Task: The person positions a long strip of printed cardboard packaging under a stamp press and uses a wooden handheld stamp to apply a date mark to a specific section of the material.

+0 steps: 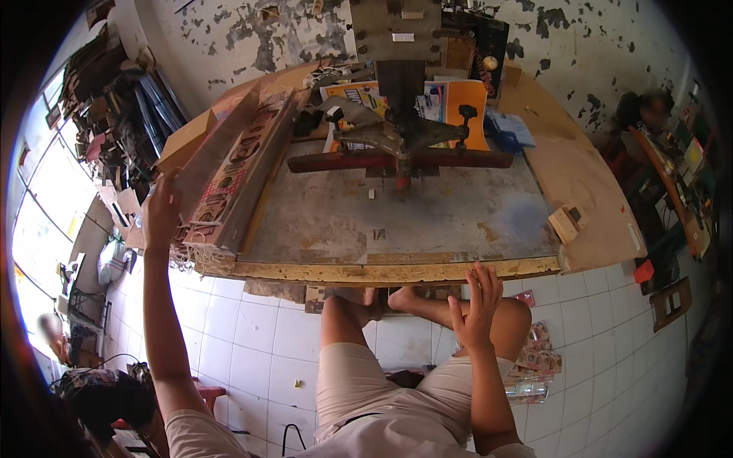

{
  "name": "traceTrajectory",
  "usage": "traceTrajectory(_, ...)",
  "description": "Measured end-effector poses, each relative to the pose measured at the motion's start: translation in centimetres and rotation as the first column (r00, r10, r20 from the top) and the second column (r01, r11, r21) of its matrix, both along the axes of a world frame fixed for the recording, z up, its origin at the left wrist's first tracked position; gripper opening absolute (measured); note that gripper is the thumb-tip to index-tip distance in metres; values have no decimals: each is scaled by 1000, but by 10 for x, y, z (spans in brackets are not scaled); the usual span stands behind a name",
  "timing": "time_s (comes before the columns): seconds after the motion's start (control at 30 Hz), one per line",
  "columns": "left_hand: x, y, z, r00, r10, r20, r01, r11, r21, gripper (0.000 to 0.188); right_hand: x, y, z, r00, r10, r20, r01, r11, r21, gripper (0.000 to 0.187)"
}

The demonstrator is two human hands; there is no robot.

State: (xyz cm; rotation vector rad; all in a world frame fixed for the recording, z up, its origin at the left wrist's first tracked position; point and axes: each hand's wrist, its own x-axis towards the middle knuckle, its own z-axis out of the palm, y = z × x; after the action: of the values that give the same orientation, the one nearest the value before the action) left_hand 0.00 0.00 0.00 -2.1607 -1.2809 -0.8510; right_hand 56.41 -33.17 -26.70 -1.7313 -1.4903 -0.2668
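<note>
My left hand (161, 210) reaches out at the far left, beside the near end of a long stack of printed cardboard strips (237, 168). Its fingers look stretched out and apart. Whether they touch the stack or the brown box (187, 140) behind them, I cannot tell. My right hand (478, 307) hovers above my right knee, close to the table's front edge, with fingers spread and nothing in it. Ahead of me, a metal press with a wide dark-red bar (458, 159) stands over a worn grey plate (321, 214).
A small wooden block (567, 222) lies at the plate's right side. Behind the press are colourful printed sheets (466, 107) and a blue plastic packet (510, 131). Printed pieces (539, 355) lie on the tiled floor by my right leg. Other people sit at the far left and right.
</note>
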Motion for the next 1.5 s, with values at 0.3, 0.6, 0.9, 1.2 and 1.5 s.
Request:
traceTrajectory(0.3,-24,-112,69,839,53,542,-193,960,205,31,-31,4,22,999,-19,-42,22,998,63,64)
traceTrajectory(0.6,-158,-269,109,719,409,561,-571,809,141,33,-128,37,73,896,443,-6,-440,890,119,78)
traceTrajectory(0.9,-171,-301,96,656,520,548,-498,843,-203,35,-177,55,127,787,601,140,-617,765,187,97)
traceTrajectory(1.2,-83,-253,101,746,151,648,165,901,-401,38,-129,-48,146,815,577,57,-578,801,154,88)
traceTrajectory(1.5,132,-178,20,620,-367,693,730,594,-338,36,-12,-213,140,572,32,-819,-226,967,-120,35)
